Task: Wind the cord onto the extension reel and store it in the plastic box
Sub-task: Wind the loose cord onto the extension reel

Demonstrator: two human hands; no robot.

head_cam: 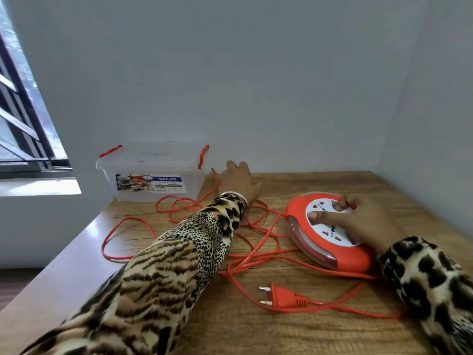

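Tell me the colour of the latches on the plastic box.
Red-orange latches on the clear plastic box; seen in the head view, the only one.

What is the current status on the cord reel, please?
Left hand holds cord near box. Right hand grips reel. Cord unwound, tangled. Box lid on.

Lighting: soft daylight, admitted through the window (23, 119) at far left; its sill is overexposed to plain white. A pale sheen is laid along the left edge of the table (76, 242). Shadows: faint and diffuse. Blur: the near sleeve (143, 290) is smeared (lower left corner most). Distortion: wide-angle bending is seen in wall lines and window bars.
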